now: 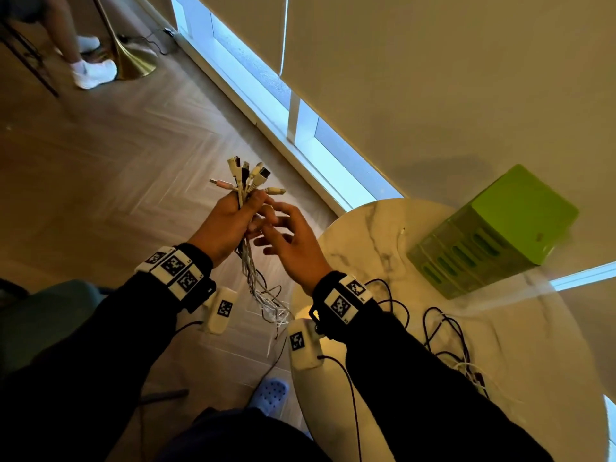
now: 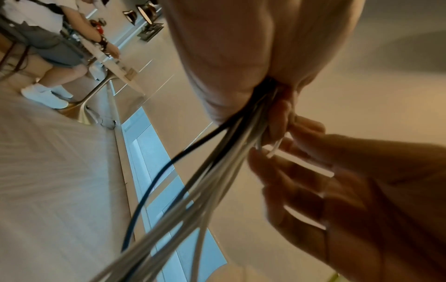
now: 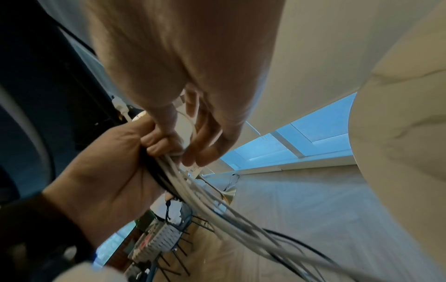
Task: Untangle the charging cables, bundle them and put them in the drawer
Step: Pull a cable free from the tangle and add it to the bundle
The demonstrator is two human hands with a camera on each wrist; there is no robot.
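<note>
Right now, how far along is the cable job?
Done: several cables are gathered, plug ends up, in the left hand.
In hand: the right hand, fingers spread, works at that bunch; its lower ends hang tangled.
Left: more cables lie loose on the marble table; nothing is tied, and the green drawer unit looks shut.

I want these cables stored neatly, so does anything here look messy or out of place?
Yes. The left hand grips a bunch of cables with plugs fanned out on top, but the hanging ends are still snarled. More loose cables sprawl across the marble table, none yet in the green drawer unit.
</note>
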